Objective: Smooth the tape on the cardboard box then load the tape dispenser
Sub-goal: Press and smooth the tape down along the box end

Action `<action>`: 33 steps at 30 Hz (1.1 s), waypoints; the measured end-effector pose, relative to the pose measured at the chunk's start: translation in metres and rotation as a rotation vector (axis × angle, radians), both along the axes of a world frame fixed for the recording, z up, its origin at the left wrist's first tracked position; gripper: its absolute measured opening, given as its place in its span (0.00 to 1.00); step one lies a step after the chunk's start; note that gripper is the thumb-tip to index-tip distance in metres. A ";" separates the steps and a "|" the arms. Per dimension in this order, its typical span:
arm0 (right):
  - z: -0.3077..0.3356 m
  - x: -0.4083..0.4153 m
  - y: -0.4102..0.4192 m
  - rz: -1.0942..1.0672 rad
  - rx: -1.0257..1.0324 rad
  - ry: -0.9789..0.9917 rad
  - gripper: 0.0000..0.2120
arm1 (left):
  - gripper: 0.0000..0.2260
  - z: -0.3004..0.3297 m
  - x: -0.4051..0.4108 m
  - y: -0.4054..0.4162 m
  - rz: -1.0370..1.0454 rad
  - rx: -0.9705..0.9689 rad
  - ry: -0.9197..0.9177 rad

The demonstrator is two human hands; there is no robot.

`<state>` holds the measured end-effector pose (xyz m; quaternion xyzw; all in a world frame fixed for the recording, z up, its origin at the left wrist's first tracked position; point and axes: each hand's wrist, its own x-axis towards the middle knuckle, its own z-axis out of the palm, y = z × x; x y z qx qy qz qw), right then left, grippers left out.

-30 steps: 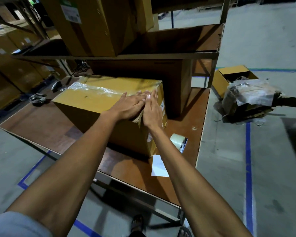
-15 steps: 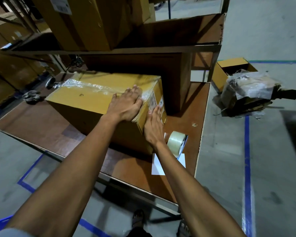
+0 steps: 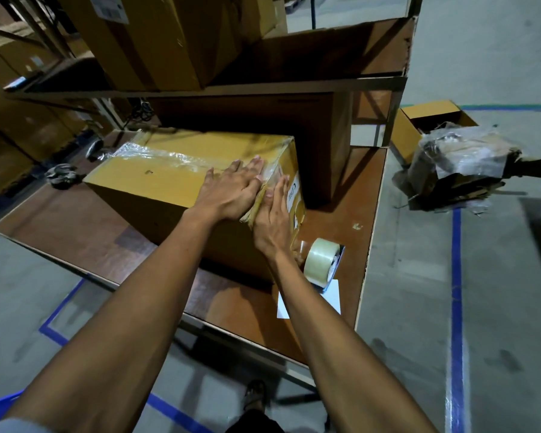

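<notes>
1. Cardboard box point(image 3: 156, 195) sits on the tabletop point(image 3: 75, 232), clear tape point(image 3: 156, 156) along its top.
2. Left hand point(image 3: 231, 190) lies flat, grip spread, pressing the top corner.
3. Right hand point(image 3: 274, 220) lies flat on the end face, holding nothing.
4. Tape roll point(image 3: 320, 260) stands just beside the box.

The box point(image 3: 156, 185) is yellow-brown. The tape roll point(image 3: 320, 260) looks pale and see-through. The table point(image 3: 75, 232) is reddish brown.

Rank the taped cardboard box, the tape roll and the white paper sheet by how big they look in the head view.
1. cardboard box, by far the largest.
2 and 3. tape roll and white paper: these look alike in size, and an arm covers part of the paper, so no ranking.
</notes>
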<state>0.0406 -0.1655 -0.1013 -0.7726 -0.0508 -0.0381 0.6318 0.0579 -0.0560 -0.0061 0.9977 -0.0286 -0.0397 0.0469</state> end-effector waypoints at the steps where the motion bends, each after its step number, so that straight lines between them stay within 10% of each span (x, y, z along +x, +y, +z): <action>1: -0.001 -0.001 -0.001 0.008 -0.004 0.035 0.37 | 0.29 0.001 0.000 -0.002 0.024 0.006 0.005; 15: 0.004 -0.001 0.000 0.007 0.063 -0.159 0.39 | 0.28 0.000 -0.003 0.000 -0.097 -0.015 -0.053; 27: -0.006 -0.006 -0.014 0.073 -0.059 0.178 0.41 | 0.30 0.002 -0.003 -0.016 0.178 -0.020 -0.019; 33: 0.017 -0.004 -0.007 0.049 0.003 -0.140 0.39 | 0.29 0.003 -0.008 -0.008 -0.021 -0.050 -0.053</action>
